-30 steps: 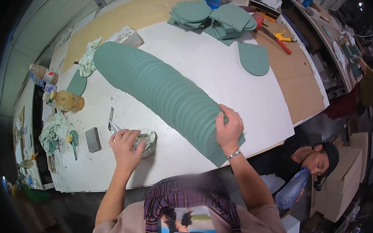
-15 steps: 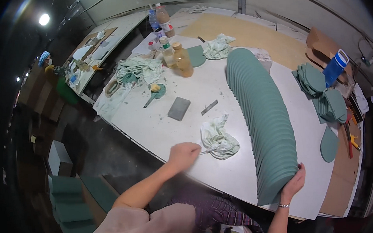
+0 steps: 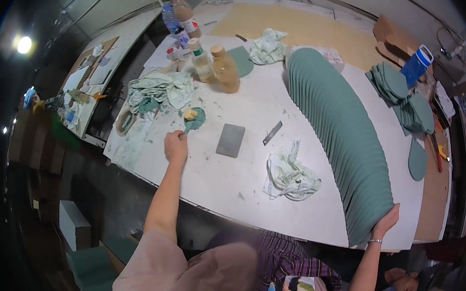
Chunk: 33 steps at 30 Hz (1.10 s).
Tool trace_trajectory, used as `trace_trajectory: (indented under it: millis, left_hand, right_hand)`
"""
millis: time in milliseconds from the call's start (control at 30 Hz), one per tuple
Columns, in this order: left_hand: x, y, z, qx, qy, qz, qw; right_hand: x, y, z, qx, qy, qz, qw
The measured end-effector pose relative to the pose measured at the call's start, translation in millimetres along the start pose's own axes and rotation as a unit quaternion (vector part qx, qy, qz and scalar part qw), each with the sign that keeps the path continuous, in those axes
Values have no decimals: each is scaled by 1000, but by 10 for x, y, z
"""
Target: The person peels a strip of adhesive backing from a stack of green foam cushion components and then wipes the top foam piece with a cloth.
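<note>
My left hand [image 3: 176, 145] is closed around the thin handle of a small green paddle [image 3: 195, 120], which lies on the white table with a yellow lump on it. At the table's near right, my right hand [image 3: 385, 222] is cupped against the near end of a long row of overlapping green rounded pieces [image 3: 340, 132]; some of its fingers are hidden. A crumpled stained cloth [image 3: 291, 176] lies left of the row. Farther left are a grey rectangular block [image 3: 230, 141] and a short flat metal strip [image 3: 272, 133].
Several bottles [image 3: 225, 70] stand at the back left, beside heaped cloths [image 3: 161, 91] and a roll of tape [image 3: 126, 122]. Stacked green pieces [image 3: 389, 82] and a blue jug [image 3: 417, 66] occupy the right side. The table's near edge [image 3: 215, 207] runs between my arms.
My left hand has moved from beside the crumpled cloth, left and away from me, and now grips the paddle's handle. My right hand stays at the row's near end. The view has shifted.
</note>
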<state>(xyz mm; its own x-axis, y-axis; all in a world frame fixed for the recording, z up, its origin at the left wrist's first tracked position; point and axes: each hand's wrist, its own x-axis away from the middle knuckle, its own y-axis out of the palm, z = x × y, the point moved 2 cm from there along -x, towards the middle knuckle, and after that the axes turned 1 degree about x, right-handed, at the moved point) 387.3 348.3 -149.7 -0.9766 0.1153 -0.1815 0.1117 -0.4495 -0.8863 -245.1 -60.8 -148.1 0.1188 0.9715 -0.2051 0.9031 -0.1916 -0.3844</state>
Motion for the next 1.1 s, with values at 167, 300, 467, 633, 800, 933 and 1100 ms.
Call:
trace_trajectory:
  millis: [167, 300, 467, 633, 800, 933, 1100]
  left_hand:
    - [-295, 353, -775, 121, 22, 24, 992]
    - [-223, 367, -689, 114, 68, 38, 991]
    - [-388, 341, -709, 85, -5, -18, 996]
    - [-27, 53, -342, 373, -121, 32, 920]
    - [1594, -294, 2178, 467, 58, -232, 851]
    - [2532, -378, 3612, 407, 152, -389, 812]
    - [2911, -306, 4332, 289, 292, -473, 780]
  right_hand:
    - [-25, 81, 87, 232, -136, 18, 963]
    - [78, 139, -180, 52, -3, 39, 998]
    - [153, 123, -467, 32, 22, 42, 998]
    - [163, 120, -492, 40, 14, 9, 999]
    - [131, 26, -584, 54, -9, -5, 998]
    - [105, -10, -550, 38, -7, -14, 999]
    - [110, 0, -543, 55, -29, -18, 998]
